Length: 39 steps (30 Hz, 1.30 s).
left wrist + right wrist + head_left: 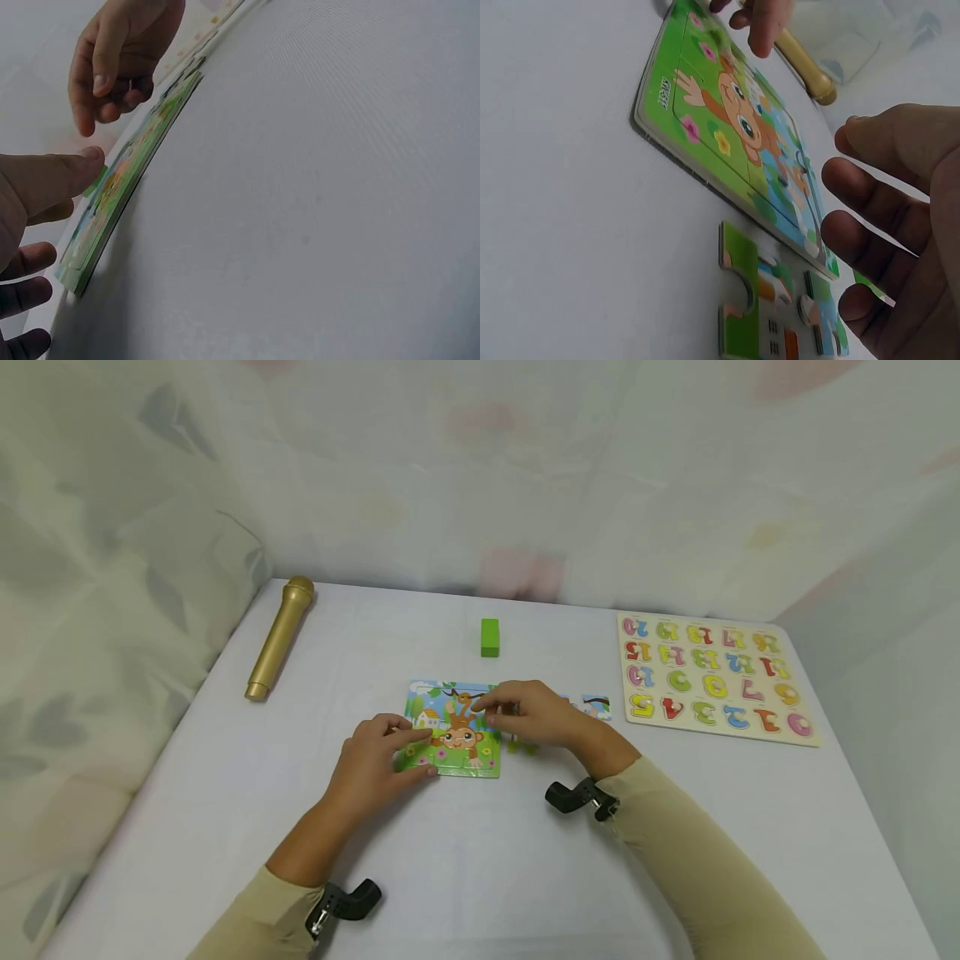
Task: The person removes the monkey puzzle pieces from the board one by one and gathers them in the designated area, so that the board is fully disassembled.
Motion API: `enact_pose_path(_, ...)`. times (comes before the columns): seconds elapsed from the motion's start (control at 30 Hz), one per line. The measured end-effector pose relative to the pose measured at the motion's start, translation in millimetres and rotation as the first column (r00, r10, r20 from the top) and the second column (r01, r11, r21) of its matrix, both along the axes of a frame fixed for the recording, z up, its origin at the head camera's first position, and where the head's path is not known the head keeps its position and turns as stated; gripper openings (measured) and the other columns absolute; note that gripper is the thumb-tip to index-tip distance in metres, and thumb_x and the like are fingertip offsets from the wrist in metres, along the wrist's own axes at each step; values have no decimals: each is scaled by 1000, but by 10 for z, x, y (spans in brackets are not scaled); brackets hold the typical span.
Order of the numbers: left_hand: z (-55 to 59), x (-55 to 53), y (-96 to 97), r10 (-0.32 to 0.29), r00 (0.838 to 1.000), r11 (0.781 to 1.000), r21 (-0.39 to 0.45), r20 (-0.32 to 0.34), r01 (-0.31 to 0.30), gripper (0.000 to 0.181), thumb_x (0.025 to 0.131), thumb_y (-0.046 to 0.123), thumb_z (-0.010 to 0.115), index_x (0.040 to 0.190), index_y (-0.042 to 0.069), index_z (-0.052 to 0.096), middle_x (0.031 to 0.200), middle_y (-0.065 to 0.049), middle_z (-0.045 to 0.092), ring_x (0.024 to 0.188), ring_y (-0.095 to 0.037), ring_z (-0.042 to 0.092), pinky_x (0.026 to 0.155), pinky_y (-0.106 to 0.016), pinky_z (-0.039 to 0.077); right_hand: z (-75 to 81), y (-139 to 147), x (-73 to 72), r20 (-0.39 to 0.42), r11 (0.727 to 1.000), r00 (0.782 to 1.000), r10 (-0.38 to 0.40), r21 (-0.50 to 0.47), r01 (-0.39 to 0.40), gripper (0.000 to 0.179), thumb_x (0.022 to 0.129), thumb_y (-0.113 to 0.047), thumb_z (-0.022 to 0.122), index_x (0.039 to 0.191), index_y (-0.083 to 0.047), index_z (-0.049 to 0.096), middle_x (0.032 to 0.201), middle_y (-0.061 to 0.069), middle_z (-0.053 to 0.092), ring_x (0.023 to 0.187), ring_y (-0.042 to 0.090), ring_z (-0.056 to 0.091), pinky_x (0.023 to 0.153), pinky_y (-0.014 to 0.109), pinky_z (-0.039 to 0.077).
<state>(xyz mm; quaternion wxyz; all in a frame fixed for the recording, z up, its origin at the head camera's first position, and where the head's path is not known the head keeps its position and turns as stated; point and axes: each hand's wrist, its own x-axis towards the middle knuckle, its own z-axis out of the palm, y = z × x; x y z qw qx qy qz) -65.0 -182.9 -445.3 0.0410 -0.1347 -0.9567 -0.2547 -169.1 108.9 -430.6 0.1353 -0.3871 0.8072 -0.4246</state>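
Observation:
A monkey jigsaw puzzle lies flat on the white table, its picture showing a monkey hanging from a branch. My left hand is at its left side, thumb and fingers spread loosely over the edge. Above the upper right part of the puzzle hovers my right hand, with bent, relaxed fingers and nothing seen between them in the right wrist view. Loose puzzle pieces lie on the table beside the board's right edge, partly hidden under the right hand in the head view. Another loose piece shows beyond that hand.
Behind the puzzle stands a green block. A gold microphone lies at the back left. On the right is a wooden number board with colourful numerals. Patterned cloth hangs behind and beside the table.

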Motion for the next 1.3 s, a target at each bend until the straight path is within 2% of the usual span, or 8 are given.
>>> enact_pose_path(0.13, -12, -37, 59, -29, 999, 1000, 8, -29, 29, 41, 86, 34, 91, 124, 19, 83, 124, -13, 65, 114, -39, 59, 90, -63, 46, -3, -85, -31, -6, 1000, 1000, 15, 5, -15, 29, 104, -11, 69, 132, -7, 75, 120, 7, 75, 92, 13, 64, 77, 32, 52)
enact_pose_path(0.3, -21, -67, 129, -29, 999, 999, -15, -41, 29, 33, 91, 35, 87, 121, 21, 84, 124, -10, 67, 115, -38, 59, 88, -64, 45, -2, -195, -70, -14, 998, 1000, 10, 61, -9, 32, 104, -12, 69, 136, -9, 73, 123, 6, 73, 98, 13, 65, 83, 33, 53)
enact_pose_path(0.53, -51, -76, 163, -14, 998, 999, -51, -65, 10, 29, 87, 29, 91, 115, 21, 86, 118, -6, 69, 112, -38, 60, 83, -63, 46, 1, -344, -117, -37, 981, 999, 6, 194, 2, 35, 103, -14, 71, 138, -14, 73, 129, 0, 69, 103, 15, 61, 93, 34, 50)
enact_pose_path(0.83, -63, -91, 148, 6, 999, 999, -38, -52, -8, 28, 85, 30, 92, 111, 22, 87, 119, -4, 71, 115, -37, 61, 88, -65, 47, 5, -495, -153, -41, 939, 999, 3, 343, 11, 38, 100, -20, 74, 138, -19, 73, 122, -4, 66, 103, 10, 61, 93, 31, 50)
enact_pose_path(1.0, -83, -106, 143, 16, 999, 999, -33, -37, -18, 27, 85, 31, 93, 110, 23, 88, 119, -2, 71, 116, -36, 61, 89, -65, 46, 40, -528, -162, -28, 924, 1000, -1, 383, 11, 43, 98, -18, 76, 141, -18, 71, 122, -3, 64, 103, 11, 60, 94, 31, 50)
enact_pose_path(1.17, -75, -105, 148, 36, 999, 999, -20, -18, -37, 26, 84, 30, 93, 109, 22, 88, 120, -3, 71, 119, -37, 61, 93, -66, 45, 78, -536, -175, -2, 933, 1000, 4, 360, -3, 45, 96, -14, 79, 140, -12, 70, 124, 2, 64, 106, 14, 62, 95, 30, 50)
enact_pose_path(1.3, -66, -117, 162, 40, 999, 999, -4, -5, -40, 26, 84, 27, 93, 108, 20, 88, 119, -5, 71, 119, -38, 60, 93, -66, 44, 76, -505, -188, 28, 938, 1000, 4, 347, -13, 41, 97, -9, 75, 138, -12, 71, 125, 3, 64, 107, 15, 63, 96, 29, 50)
